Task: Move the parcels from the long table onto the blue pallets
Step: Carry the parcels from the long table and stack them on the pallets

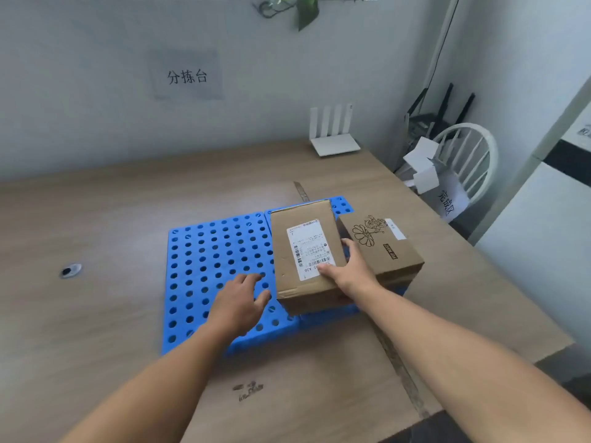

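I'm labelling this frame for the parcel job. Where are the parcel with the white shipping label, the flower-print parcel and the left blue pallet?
parcel with the white shipping label [308, 247], head view, on its label
flower-print parcel [388, 251], head view, top face
left blue pallet [208, 251], head view, bare perforated deck

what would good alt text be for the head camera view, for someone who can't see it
A person's right hand rests on a brown cardboard parcel with a white shipping label lying on perforated blue plastic pallets, while the open left hand hovers over the pallets beside it. A second cardboard parcel with a flower drawing sits just to its right, all on a wood-grain table.
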